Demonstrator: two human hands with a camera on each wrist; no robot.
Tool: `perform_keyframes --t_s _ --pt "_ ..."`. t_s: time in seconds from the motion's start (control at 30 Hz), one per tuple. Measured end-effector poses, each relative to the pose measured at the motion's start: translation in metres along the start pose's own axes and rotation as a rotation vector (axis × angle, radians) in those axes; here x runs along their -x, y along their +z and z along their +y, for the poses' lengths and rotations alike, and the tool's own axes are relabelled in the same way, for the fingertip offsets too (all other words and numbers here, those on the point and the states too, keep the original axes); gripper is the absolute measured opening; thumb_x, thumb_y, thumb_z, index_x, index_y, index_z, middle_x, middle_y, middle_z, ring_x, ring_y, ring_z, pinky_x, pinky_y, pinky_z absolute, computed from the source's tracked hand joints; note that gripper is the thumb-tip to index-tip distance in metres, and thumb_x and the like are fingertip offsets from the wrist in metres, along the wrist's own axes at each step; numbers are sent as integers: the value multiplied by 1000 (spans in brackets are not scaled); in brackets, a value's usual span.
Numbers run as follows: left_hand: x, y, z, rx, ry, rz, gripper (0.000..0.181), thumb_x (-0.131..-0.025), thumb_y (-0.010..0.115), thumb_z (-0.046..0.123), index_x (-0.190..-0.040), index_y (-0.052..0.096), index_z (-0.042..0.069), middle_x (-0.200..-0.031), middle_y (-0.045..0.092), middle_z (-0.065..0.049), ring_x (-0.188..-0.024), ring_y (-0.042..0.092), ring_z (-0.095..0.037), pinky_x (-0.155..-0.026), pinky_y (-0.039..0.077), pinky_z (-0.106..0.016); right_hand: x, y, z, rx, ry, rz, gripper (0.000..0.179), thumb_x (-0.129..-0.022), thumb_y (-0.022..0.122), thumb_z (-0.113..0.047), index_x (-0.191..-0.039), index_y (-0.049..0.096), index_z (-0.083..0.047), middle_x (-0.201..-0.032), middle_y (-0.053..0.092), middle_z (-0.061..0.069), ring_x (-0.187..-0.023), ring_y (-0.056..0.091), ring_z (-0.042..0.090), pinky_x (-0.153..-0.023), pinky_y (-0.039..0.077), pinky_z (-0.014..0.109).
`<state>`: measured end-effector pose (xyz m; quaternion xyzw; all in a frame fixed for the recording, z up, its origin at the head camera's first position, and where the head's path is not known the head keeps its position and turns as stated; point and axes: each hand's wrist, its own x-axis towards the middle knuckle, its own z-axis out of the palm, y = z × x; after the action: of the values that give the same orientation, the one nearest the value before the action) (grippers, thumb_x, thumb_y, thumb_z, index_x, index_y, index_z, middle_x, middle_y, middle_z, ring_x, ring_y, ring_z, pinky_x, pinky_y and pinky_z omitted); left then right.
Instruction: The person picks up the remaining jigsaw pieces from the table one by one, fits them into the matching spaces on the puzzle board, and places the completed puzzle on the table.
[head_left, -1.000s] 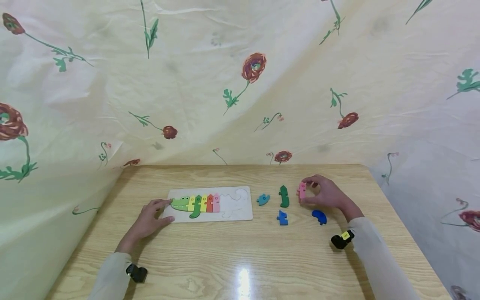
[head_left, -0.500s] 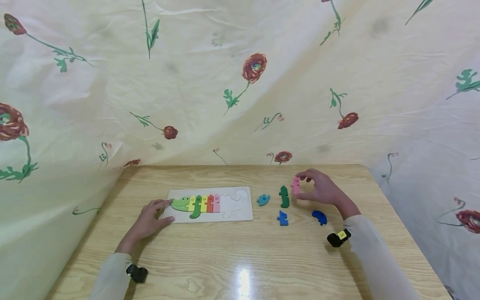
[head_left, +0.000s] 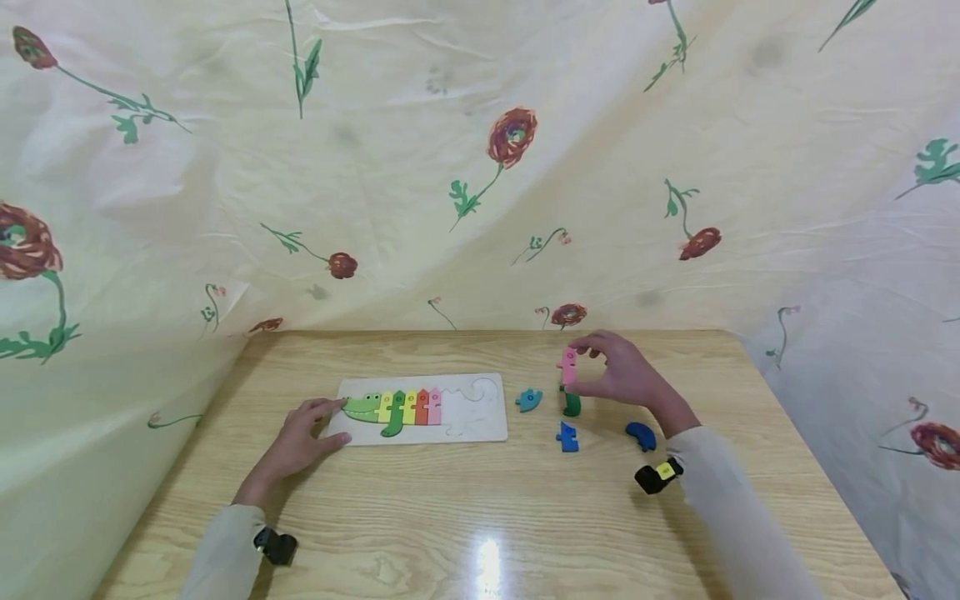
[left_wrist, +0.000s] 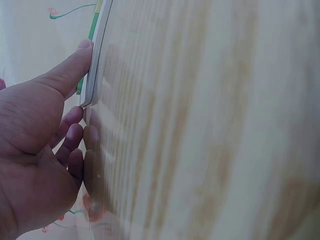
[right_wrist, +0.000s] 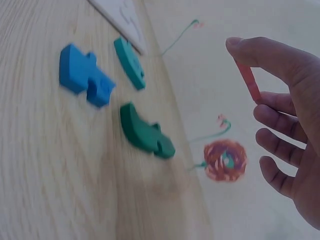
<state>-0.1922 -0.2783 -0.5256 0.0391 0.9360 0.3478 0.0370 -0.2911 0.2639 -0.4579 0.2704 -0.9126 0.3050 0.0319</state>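
A pink puzzle piece (head_left: 569, 367) is pinched between the thumb and fingers of my right hand (head_left: 622, 372), raised off the table in the right wrist view. In the head view it overlaps the dark green piece (head_left: 572, 405), whose upper part it hides. My left hand (head_left: 300, 442) rests at the left end of the white puzzle board (head_left: 480, 423), its thumb (left_wrist: 75, 67) against the board's near side and its other fingertips by the corner. On the board lies a crocodile head (head_left: 363, 407) followed by several coloured body pieces; the right part bears only a drawn tail outline.
Right of the board lie a light blue piece (head_left: 528, 400) and a blue piece (head_left: 567, 437). A dark blue curved piece (head_left: 642, 436) sits below the right hand. Flowered cloth (head_left: 420, 183) hangs behind the wooden table (head_left: 420, 517).
My right hand has moved left with the pink piece, from the right side of the dark green piece to over it. The left hand and the board have stayed put.
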Motion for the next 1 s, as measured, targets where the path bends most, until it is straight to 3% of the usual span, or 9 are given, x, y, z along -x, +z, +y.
perform_keyframes --t_s 0.47,0.8,1.0 --pt "-1 -2 0 -11 -7 -6 66 -93 77 32 -150 51 10 -152 41 -27 -135 35 -48 -107 36 -69 -19 19 -32 -39 -76 -18 68 -79 87 -44 -132 66 -7 -120 66 14 -103 60 32 -82 52 44" --pt "-1 -2 0 -11 -6 -3 66 -93 77 31 -150 51 9 -152 41 -27 -135 36 -48 -107 36 -68 -36 45 -51 -55 -114 -20 67 -76 88 -44 -128 68 -8 -116 67 9 -102 61 33 -83 52 42" --pt "-1 0 -2 -13 2 4 66 -93 77 31 -150 52 9 -151 41 -27 -135 35 -48 -107 35 -69 -42 59 -63 -77 -102 -55 68 -77 88 -43 -130 67 -6 -117 67 14 -104 60 33 -86 51 43"
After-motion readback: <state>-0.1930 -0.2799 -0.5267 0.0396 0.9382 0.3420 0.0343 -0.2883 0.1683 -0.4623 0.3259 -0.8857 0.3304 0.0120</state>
